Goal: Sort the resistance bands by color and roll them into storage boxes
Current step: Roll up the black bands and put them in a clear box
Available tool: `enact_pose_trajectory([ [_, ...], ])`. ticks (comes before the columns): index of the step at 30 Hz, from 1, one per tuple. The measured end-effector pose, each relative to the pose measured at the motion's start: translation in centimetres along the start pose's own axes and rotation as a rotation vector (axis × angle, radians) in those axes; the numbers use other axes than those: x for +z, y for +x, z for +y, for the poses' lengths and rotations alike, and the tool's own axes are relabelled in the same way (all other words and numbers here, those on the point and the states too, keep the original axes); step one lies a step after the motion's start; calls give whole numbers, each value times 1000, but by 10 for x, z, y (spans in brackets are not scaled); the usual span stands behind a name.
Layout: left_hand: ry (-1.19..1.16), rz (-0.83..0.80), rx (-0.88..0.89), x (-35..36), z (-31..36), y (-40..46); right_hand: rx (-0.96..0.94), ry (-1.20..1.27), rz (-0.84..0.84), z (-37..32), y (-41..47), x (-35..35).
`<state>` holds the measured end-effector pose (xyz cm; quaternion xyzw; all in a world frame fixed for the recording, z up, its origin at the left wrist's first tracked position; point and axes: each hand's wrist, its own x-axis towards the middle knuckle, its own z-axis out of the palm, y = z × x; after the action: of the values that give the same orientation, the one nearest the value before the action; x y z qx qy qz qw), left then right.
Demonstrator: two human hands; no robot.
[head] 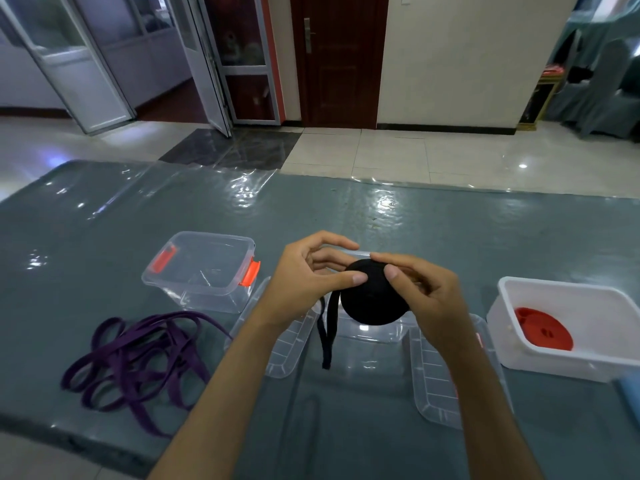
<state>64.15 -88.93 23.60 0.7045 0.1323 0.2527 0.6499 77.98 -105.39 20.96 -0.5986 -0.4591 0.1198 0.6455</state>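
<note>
Both hands hold a black resistance band point(372, 299) wound into a thick roll above the table's middle. My left hand point(304, 282) pinches its left side and my right hand point(426, 296) grips its top and right side. A short loose black tail hangs down from the roll. Right under it stands a clear storage box point(367, 332), mostly hidden by the roll and my hands. A loose purple band point(138, 358) lies tangled at the left. A rolled red band point(543, 329) rests inside a white box point(568, 358) at the right.
A clear box with orange latches point(204, 271) stands behind the purple band, with no lid on it. Two clear lids point(291, 341) point(440, 375) lie flat either side of the middle box. The table point(450, 230) has a glossy grey-green cover. A blue object point(628, 389) pokes in at the right edge.
</note>
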Motion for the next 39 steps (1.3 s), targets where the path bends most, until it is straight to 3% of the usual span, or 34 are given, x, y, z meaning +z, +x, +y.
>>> enact_pose_trajectory([
  [5, 10, -10, -20, -4, -10, 4, -9, -34, -69, 7, 5, -4],
  [9, 114, -45, 30, -9, -27, 7, -35, -41, -13, 10, 11, -6],
  [13, 245, -1, -78, -29, -71, -1, -40, -17, 50, 11, 20, -10],
  [18, 76, 83, -298, -40, -142, -18, -43, -5, 51, 11, 30, -13],
  [22, 89, 143, -516, -19, -196, -17, -57, -3, 41, 11, 36, -11],
  [27, -35, 325, -733, -2, -211, 3, -58, 23, 35, 11, 39, -11],
  [31, -65, 169, -899, -9, -209, -9, -43, 37, 50, 14, 41, -15],
  [34, -288, 7, -987, -19, -213, -20, -27, 37, 56, 17, 41, -16],
  [39, -627, 91, -975, -30, -226, -34, 2, 54, 19, 24, 43, -20],
])
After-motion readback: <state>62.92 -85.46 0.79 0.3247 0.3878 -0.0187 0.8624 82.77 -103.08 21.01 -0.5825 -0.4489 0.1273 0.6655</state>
